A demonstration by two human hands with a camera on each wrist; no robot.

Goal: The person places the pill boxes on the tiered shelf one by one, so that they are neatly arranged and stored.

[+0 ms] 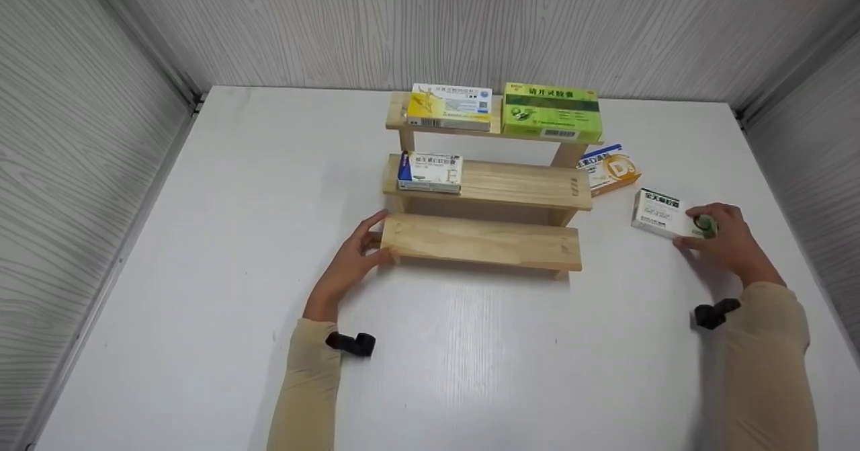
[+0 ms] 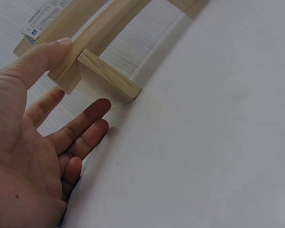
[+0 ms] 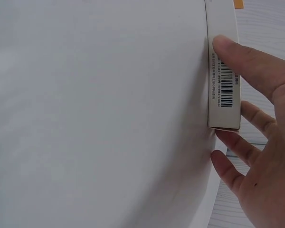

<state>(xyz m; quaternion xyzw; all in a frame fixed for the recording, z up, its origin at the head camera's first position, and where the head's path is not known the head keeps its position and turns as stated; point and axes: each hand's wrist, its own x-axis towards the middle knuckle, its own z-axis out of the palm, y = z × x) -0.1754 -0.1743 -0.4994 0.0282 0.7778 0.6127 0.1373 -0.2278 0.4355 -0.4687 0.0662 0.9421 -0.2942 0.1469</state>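
Note:
A three-step wooden rack (image 1: 484, 242) stands on the white table. My left hand (image 1: 353, 263) grips the left end of its lowest step, thumb at the front edge and index finger toward the back corner. In the left wrist view the other fingers (image 2: 92, 135) hang loosely beside the step's leg. On the right, my right hand (image 1: 722, 239) pinches a white medicine box (image 1: 658, 213) with dark print and a green patch at its right end. The right wrist view shows the thumb on the box's barcode side (image 3: 224, 99); its far side is hidden.
On the top step are a yellow-and-white medicine box (image 1: 450, 107) and a green one (image 1: 551, 111). A white-and-blue box (image 1: 430, 172) sits at the middle step's left end. An orange-and-white box (image 1: 610, 169) lies right of the rack. Grey wood-grain panels (image 1: 403, 27) border the table.

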